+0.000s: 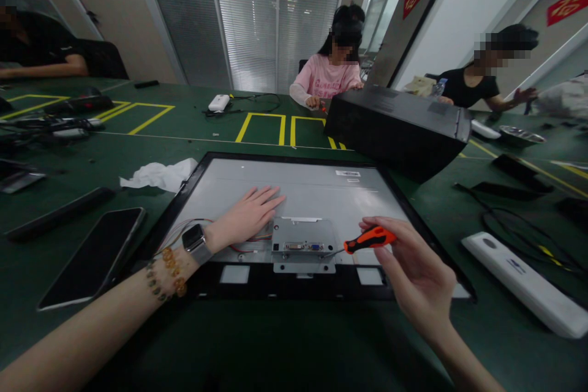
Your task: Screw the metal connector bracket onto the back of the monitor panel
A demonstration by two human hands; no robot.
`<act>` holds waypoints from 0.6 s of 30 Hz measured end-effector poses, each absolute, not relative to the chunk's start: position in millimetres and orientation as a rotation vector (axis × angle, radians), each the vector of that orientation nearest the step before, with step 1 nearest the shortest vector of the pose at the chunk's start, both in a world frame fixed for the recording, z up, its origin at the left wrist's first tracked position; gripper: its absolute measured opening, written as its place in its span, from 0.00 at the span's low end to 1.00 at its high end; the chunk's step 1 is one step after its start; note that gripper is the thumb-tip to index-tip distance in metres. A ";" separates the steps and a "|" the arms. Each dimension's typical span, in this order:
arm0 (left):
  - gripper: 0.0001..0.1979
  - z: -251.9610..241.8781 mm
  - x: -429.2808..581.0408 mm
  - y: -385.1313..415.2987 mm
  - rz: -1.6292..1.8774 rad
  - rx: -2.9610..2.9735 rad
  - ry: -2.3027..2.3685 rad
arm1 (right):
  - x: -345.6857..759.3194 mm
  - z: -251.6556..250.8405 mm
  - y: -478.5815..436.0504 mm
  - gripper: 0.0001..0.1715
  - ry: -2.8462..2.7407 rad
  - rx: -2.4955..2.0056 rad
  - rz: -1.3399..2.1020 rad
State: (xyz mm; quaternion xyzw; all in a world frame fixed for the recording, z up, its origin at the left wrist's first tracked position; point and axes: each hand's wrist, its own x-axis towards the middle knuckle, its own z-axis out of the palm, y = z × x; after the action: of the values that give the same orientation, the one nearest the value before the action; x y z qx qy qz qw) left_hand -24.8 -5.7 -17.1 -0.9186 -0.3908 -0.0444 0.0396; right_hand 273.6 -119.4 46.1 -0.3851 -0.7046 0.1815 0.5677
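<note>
Screwdriver (371, 239), orange and black, is gripped in the fingers of the right hand (416, 269), its tip seen at the four o'clock corner of the metal connector box (305, 236), which is mounted at six o'clock on the grey-backed panel (321, 190). The left hand (245, 214) is laid open, palm down, at the box's ten o'clock, while a crumpled tissue (160, 174) is seen at the panel's ten.

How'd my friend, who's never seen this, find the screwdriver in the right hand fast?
On the green table lies a big grey panel with a black frame. Near its front edge is a metal box with sockets, and the screwdriver points at it from the right. Its orange-and-black handle stands out against the grey.
</note>
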 end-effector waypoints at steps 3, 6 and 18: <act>0.22 -17.0 -24.7 -5.2 -0.137 -2.816 -1.190 | 272.9 45.4 -119.1 0.25 -1.651 -0.874 0.415; 0.22 -16.4 -24.4 -5.4 -0.140 -2.816 -1.188 | 270.9 44.7 -120.3 0.23 -1.626 -0.903 0.452; 0.22 -15.6 -23.8 -6.3 -0.132 -2.809 -1.219 | 269.0 45.4 -121.6 0.20 -1.585 -0.903 0.552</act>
State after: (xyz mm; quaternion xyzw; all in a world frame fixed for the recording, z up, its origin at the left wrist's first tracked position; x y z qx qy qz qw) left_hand -23.8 -6.3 -15.6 -0.9158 -0.3974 -0.0432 0.0381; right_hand 269.0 -121.6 45.4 -0.3860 -0.6779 0.2362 0.5794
